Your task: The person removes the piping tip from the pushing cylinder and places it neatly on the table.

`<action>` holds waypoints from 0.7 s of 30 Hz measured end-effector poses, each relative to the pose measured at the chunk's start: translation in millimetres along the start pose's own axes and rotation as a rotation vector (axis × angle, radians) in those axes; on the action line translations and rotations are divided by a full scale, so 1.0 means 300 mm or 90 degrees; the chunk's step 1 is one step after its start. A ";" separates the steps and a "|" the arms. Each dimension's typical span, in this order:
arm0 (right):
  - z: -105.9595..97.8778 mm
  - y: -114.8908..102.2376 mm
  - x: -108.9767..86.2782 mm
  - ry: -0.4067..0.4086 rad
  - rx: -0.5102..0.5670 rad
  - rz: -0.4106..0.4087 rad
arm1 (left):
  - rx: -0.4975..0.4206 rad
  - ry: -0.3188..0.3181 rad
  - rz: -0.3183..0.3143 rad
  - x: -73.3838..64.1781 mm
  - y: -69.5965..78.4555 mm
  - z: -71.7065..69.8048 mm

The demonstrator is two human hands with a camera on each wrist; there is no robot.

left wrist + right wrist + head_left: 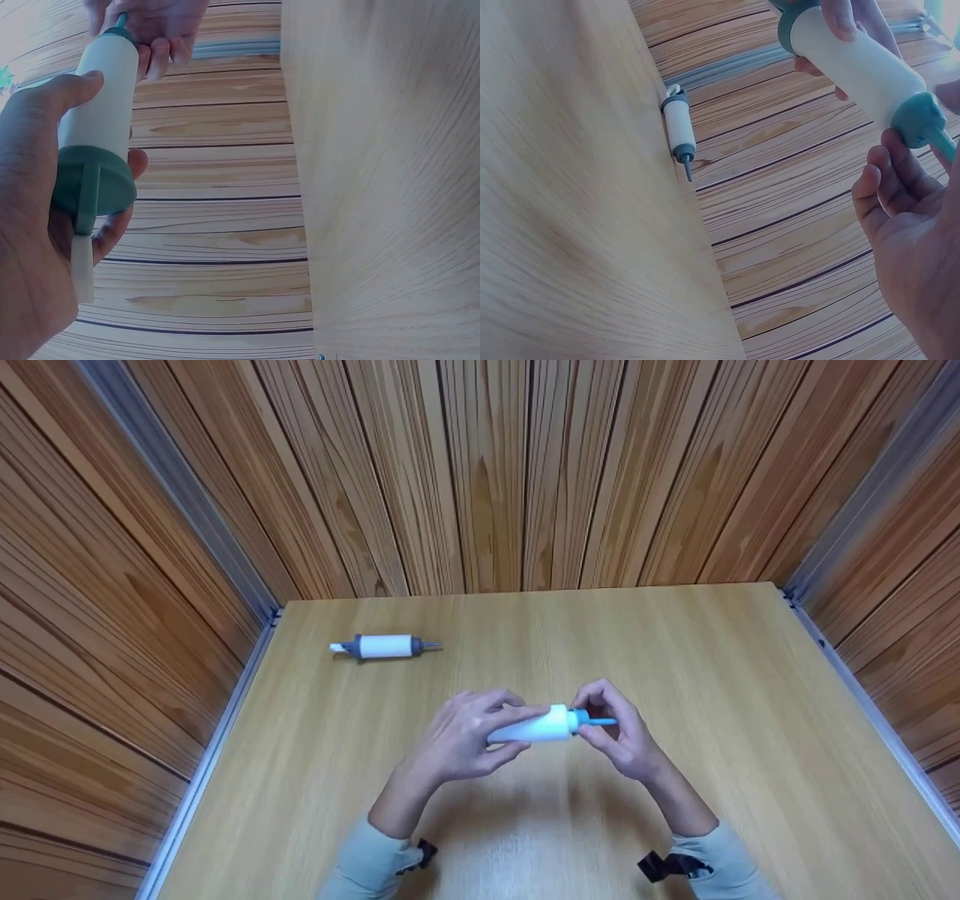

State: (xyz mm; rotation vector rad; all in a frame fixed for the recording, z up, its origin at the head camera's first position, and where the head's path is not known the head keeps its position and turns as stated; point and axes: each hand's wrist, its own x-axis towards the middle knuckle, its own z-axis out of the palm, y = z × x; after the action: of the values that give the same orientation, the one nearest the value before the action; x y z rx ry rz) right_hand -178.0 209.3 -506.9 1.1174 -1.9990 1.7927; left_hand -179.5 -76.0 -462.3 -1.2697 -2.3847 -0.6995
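A white cylinder (pixel 555 723) with teal end caps is held raised over the table by both hands. My left hand (pixel 469 735) grips its body, thumb along one side and fingers around the other. From the teal base cap (pixel 94 184), seen in the left wrist view, a short arm with a white tip (pixel 82 270) sticks out towards the palm. My right hand (pixel 619 731) pinches the teal nozzle cap (pixel 915 120) at the other end, its thumb and fingers on either side. The thin teal nozzle (pixel 603 721) points to the right, towards the right palm.
A second white cylinder (pixel 386 646) with dark grey-blue ends and a thin nozzle lies on the wooden table (pixel 675 645), at the back left. Wood-plank walls (pixel 487 472) with metal corner rails (pixel 202 495) enclose the table at the back and sides.
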 end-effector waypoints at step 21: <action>-0.006 -0.003 -0.001 -0.004 0.009 -0.012 | -0.023 -0.018 -0.019 -0.001 0.000 -0.003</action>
State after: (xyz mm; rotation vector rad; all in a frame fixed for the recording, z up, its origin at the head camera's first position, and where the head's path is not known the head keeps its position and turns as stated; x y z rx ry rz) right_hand -177.8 211.1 -505.8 1.1440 -1.9748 1.7987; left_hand -179.4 -76.7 -461.7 -1.2682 -2.4290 -0.7423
